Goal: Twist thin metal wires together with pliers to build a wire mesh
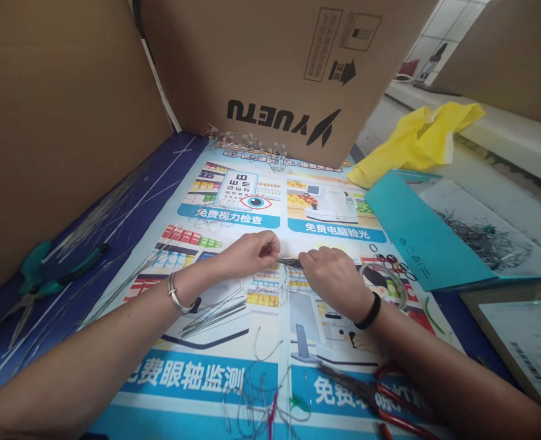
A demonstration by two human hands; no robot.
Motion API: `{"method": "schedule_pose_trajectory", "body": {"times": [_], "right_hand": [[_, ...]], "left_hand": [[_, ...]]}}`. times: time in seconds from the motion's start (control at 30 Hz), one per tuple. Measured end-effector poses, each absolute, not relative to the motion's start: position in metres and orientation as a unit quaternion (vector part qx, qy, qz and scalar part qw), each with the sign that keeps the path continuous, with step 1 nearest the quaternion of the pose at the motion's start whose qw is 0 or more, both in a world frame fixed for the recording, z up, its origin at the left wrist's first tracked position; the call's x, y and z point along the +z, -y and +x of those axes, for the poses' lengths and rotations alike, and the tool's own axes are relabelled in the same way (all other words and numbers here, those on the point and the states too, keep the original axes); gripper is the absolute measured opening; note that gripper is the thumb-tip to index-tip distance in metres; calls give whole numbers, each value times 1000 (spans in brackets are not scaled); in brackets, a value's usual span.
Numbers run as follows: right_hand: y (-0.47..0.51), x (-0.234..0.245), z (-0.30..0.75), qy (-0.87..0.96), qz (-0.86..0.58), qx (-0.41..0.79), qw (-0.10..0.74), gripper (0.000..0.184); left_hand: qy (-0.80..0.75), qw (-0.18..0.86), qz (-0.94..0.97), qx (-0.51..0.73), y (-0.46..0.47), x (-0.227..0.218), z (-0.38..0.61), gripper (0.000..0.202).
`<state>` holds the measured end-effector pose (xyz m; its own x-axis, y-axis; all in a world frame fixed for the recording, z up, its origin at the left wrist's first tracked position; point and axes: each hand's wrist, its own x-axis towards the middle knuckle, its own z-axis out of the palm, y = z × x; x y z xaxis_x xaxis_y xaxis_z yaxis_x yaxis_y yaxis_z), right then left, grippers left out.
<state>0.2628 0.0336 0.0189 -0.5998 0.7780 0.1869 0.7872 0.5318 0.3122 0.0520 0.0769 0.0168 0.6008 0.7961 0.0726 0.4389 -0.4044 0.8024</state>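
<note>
Fingers wrapped, my right hand (332, 278) grips a slim metal tool that looks like pliers (289, 261), its narrow tip pointing left. My left hand (252, 252) is closed in a pinch right at that tip, on what looks like a thin wire; the fingers hide most of it. Thin bent wires (282, 284) lie on the printed sheet below the two hands. Near my left forearm is a bundle of straight wire pieces (215, 318). Hooked wire pieces (261, 397), some with pink and green bits, lie closer to me.
Red-handled pliers (389, 397) lie by my right forearm, teal-handled pliers (35, 287) at far left beside long wires (96, 214). Black rings (392, 260) and a clear roll (401, 284) sit right, before a teal box (428, 238) of tangled wire pieces. Cardboard (270, 67) stands behind.
</note>
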Motion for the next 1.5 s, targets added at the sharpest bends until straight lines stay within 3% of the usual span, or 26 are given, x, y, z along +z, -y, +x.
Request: {"method": "schedule_pose_trajectory", "body": {"times": [0.57,1.1,1.5], "right_hand": [[-46,13,285,879,-436,-183,65,10],[-49,18,277,884,-410,-224,14,17],[-37,35,271,858,-507,-75,-26,23]], "left_hand": [[-420,403,775,245,-75,17,45,5],[-408,410,779,242,-75,16,45,5],[-408,355,808,234,-71,16,48,8]]}}
